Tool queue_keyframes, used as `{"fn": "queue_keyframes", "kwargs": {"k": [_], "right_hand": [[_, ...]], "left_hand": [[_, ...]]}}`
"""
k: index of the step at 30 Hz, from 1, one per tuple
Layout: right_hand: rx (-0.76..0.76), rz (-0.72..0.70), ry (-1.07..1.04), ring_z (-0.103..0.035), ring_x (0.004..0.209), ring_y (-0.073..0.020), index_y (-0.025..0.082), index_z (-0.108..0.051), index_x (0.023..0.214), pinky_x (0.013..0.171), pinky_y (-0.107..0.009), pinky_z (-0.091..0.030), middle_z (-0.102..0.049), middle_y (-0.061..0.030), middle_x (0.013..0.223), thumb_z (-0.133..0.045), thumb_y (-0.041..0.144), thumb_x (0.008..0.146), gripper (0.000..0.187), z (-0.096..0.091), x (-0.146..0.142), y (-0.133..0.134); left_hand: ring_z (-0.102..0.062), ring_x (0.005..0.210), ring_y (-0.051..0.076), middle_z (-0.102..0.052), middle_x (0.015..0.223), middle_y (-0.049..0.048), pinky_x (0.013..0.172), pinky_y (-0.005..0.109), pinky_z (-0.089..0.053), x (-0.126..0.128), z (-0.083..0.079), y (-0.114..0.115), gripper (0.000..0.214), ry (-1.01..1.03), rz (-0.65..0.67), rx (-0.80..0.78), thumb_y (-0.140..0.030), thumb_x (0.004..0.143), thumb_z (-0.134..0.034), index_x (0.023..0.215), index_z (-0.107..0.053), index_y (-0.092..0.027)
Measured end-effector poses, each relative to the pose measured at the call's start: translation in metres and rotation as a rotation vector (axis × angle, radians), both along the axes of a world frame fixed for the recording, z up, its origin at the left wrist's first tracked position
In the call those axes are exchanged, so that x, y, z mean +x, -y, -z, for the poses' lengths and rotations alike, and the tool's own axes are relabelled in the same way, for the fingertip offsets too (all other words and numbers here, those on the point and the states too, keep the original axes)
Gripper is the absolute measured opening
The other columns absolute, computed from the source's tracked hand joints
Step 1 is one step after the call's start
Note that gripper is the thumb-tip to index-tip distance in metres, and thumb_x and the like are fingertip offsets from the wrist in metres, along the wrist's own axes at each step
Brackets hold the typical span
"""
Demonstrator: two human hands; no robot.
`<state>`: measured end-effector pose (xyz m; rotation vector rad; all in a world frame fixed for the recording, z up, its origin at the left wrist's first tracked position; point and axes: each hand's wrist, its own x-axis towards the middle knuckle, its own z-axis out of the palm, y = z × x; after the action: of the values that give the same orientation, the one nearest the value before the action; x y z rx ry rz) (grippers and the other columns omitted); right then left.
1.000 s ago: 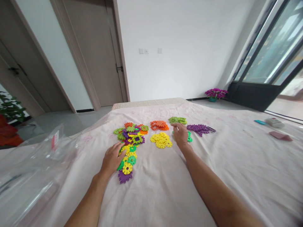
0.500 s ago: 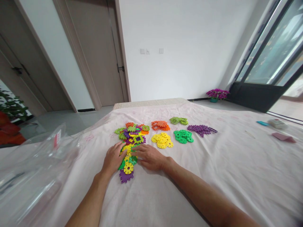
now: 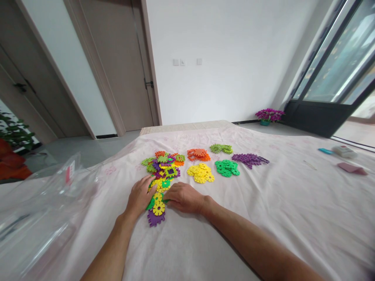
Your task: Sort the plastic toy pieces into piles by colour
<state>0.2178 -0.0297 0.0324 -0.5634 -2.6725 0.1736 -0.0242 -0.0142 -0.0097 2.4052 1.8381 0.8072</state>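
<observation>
My left hand [image 3: 140, 196] lies with fingers stretched along the left side of a mixed pile of toothed plastic building pieces [image 3: 169, 171]. Its thumb rests by a yellow notched disc [image 3: 157, 197]. From the right, my right hand [image 3: 184, 197] reaches in with its fingers bent together on a green disc [image 3: 165, 198], most of which they cover. Below the hands are another yellow disc [image 3: 159, 208] and a purple square piece [image 3: 156, 219]. A green disc [image 3: 166, 183] sits among yellow ones just above my right fingertips.
Sorted heaps lie to the right: yellow discs [image 3: 200, 173], green discs [image 3: 227, 168], orange pieces [image 3: 198, 154], light green pieces [image 3: 221, 148] and purple pieces [image 3: 249, 159]. Clear plastic packaging [image 3: 43, 218] covers the left side. A folded pinkish cloth [image 3: 352, 168] lies far right on the bedsheet-like cover [image 3: 278, 210].
My right hand has drawn slightly down toward me, and its fingers have bent in onto the green disc. A green disc above is now uncovered. My left hand has stayed put.
</observation>
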Motion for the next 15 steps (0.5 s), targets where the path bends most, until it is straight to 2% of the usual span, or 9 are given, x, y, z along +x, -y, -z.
{"fn": "queue_keyframes", "kwargs": {"k": [6, 11, 15], "right_hand": [[0.024, 0.138, -0.043, -0.063, 0.088, -0.0160, 0.022, -0.063, 0.117, 0.082, -0.027, -0.045, -0.070, -0.0060, 0.096, -0.043, 0.026, 0.099, 0.027, 0.008, 0.004, -0.006], [0.047, 0.234, -0.046, -0.064, 0.088, -0.0170, 0.022, -0.064, 0.114, 0.079, -0.027, -0.046, -0.071, -0.0061, 0.097, -0.043, 0.022, 0.098, 0.026, 0.013, 0.008, -0.013], [0.002, 0.354, -0.075, -0.065, 0.088, -0.0168, 0.022, -0.064, 0.113, 0.078, -0.026, -0.046, -0.071, -0.0061, 0.097, -0.044, 0.021, 0.097, 0.026, 0.011, 0.013, -0.014]], "left_hand": [[-0.049, 0.129, 0.022, -0.054, 0.139, 0.0078, 0.110, 0.041, -0.036, 0.000, -0.001, 0.000, 0.044, 0.002, -0.001, -0.017, -0.042, 0.094, -0.040, 0.130, -0.056, -0.022], [-0.050, 0.127, 0.023, -0.055, 0.139, 0.0089, 0.110, 0.042, -0.037, 0.001, -0.002, 0.000, 0.045, 0.008, -0.004, -0.018, -0.042, 0.093, -0.041, 0.130, -0.056, -0.021], [-0.050, 0.128, 0.023, -0.055, 0.138, 0.0095, 0.109, 0.041, -0.037, 0.002, -0.003, 0.000, 0.046, 0.008, -0.002, -0.024, -0.044, 0.094, -0.040, 0.130, -0.056, -0.020]]}}
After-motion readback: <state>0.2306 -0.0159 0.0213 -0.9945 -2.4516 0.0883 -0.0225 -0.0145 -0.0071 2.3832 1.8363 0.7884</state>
